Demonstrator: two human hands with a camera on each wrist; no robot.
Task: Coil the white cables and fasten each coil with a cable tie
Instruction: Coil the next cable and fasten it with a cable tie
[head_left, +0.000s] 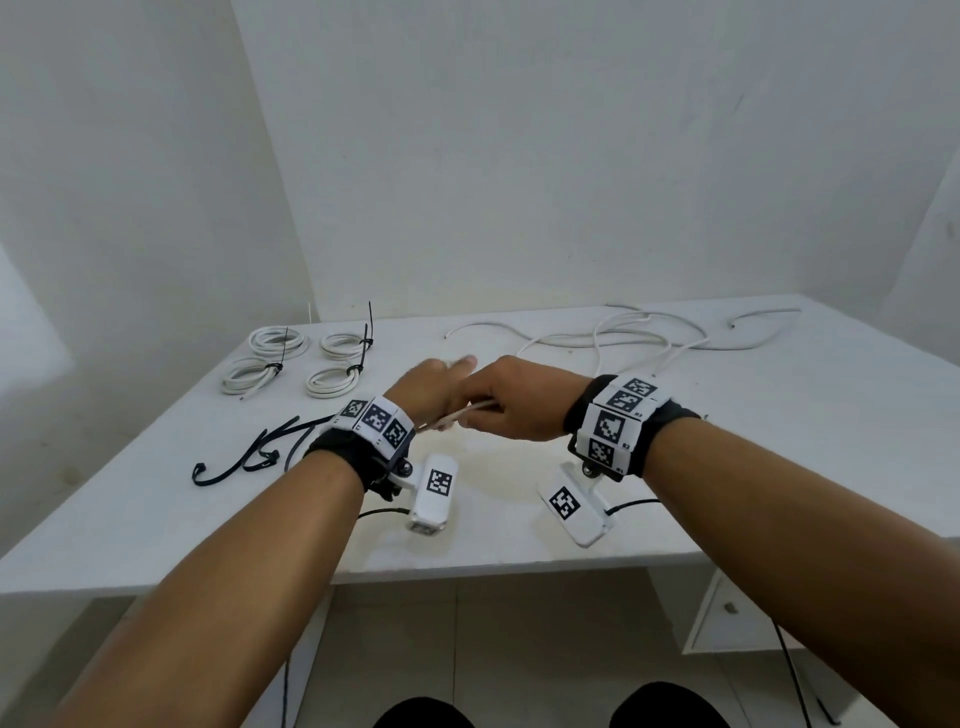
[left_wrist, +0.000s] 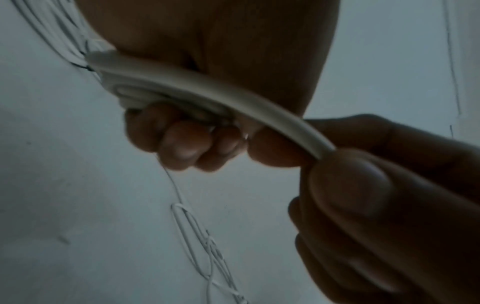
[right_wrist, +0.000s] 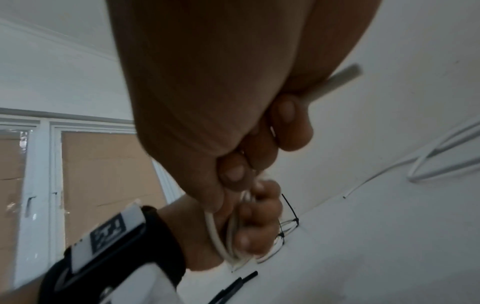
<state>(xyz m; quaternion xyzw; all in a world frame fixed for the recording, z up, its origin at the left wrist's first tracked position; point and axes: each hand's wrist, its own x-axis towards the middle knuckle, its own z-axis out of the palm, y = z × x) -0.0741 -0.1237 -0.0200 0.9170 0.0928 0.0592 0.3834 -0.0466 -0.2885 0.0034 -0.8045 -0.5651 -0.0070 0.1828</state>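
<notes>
white cable (left_wrist: 207, 90) | loops in left hand (left_wrist: 182, 139) grip | end in right hand (left_wrist: 363, 195) grip

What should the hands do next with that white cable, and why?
Probably wind another loop: the left hand grips a small, untied coil of thin white cable, the right hand pinches its free length, and loose black plastic cable ties lie on the white table.
</notes>
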